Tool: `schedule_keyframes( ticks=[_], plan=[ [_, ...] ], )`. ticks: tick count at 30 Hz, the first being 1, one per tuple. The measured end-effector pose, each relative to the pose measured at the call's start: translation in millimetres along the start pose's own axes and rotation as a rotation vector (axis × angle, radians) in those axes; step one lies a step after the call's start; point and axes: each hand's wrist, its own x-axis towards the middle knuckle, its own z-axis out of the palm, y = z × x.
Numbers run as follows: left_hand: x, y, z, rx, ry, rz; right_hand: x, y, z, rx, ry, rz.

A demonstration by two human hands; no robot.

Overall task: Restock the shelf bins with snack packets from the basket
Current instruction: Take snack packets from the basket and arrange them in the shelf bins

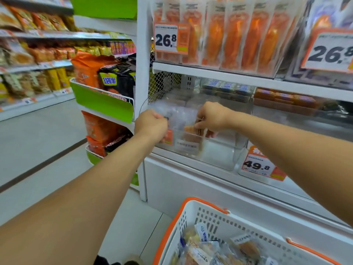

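Note:
A clear plastic shelf bin (219, 150) sits on the lower shelf at chest height. My left hand (150, 124) grips the bin's left front corner with curled fingers. Over the bin's open top, my right hand (212, 117) pinches a clear snack packet (191, 130) with orange-brown contents and holds it down inside the bin. The white basket with orange rim (191, 213) stands below at the bottom of the view. It holds several clear snack packets (246, 249).
The upper shelf carries clear bins of tall orange packets (235, 37) with price tags reading 26.8 (165, 40). A 49.8 tag (257, 165) hangs to the right of the bin. Green-fronted racks of bagged snacks (103, 87) stand at the left, beside the aisle floor (38, 142).

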Motion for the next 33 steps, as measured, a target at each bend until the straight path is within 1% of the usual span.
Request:
schedule_keyframes(
  ticks=[4, 5, 7, 10, 11, 12, 13, 14, 15, 16, 17, 18, 19, 20, 21, 23, 24, 25, 26, 28, 31, 32, 33],
  plan=[
    [-8, 0, 1, 0.170, -0.126, 0.031, 9, 3, 15, 0.092, -0.050, 0.061],
    [-8, 0, 2, 0.203, -0.155, 0.030, 10, 4, 18, 0.067, -0.053, 0.065],
    [-6, -2, 5, 0.257, -0.232, 0.023, 10, 4, 22, 0.006, -0.032, 0.063],
    [-4, -5, 11, 0.346, -0.381, -0.009, 2, 8, 22, 0.098, 0.009, 0.098],
    [-4, -5, 12, 0.395, -0.438, -0.011, -3, 8, 21, 0.068, 0.072, 0.095],
    [-7, -4, 14, 0.449, -0.512, -0.012, -10, 9, 21, -0.012, 0.177, 0.080],
    [-12, -3, 17, 0.509, -0.607, -0.012, -21, 10, 23, -0.089, 0.316, 0.060],
    [-17, -3, 21, 0.575, -0.712, -0.004, -37, 11, 26, -0.116, 0.477, 0.023],
    [-24, -4, 26, 0.643, -0.818, 0.009, -57, 13, 33, -0.098, 0.624, -0.030],
    [-32, -6, 34, 0.708, -0.917, 0.022, -79, 17, 44, -0.066, 0.723, -0.078],
    [-41, -9, 42, 0.771, -1.001, 0.037, -102, 25, 58, -0.027, 0.754, -0.097],
    [-49, -12, 52, 0.834, -1.074, 0.055, -120, 38, 79, -0.005, 0.701, -0.090],
    [-59, -16, 63, 0.892, -1.140, 0.077, -138, 53, 101, 0.003, 0.565, -0.072],
    [-67, -18, 73, 0.943, -1.200, 0.103, -151, 71, 124, -0.005, 0.360, -0.029],
    [-76, -21, 83, 0.985, -1.254, 0.128, -160, 90, 148, -0.022, 0.105, 0.024],
    [-92, -23, 101, 1.049, -1.344, 0.173, -180, 121, 190, -0.108, -0.459, 0.134],
    [-97, -23, 108, 1.069, -1.376, 0.195, -192, 134, 207, -0.139, -0.668, 0.177],
    [-103, -22, 116, 1.077, -1.400, 0.217, -204, 148, 223, -0.147, -0.794, 0.222],
    [-107, -22, 122, 1.078, -1.414, 0.236, -218, 160, 237, -0.131, -0.823, 0.283],
    [-113, -20, 131, 1.079, -1.425, 0.272, -241, 188, 259, -0.098, -0.727, 0.377],
    [-119, -21, 140, 1.121, -1.437, 0.324, -261, 219, 278, -0.130, -0.656, 0.419],
    [-120, -22, 143, 1.148, -1.448, 0.323, -265, 222, 282, -0.108, -0.634, 0.428],
    [-122, -24, 146, 1.174, -1.459, 0.320, -267, 227, 289, -0.070, -0.576, 0.458]
  ],
)
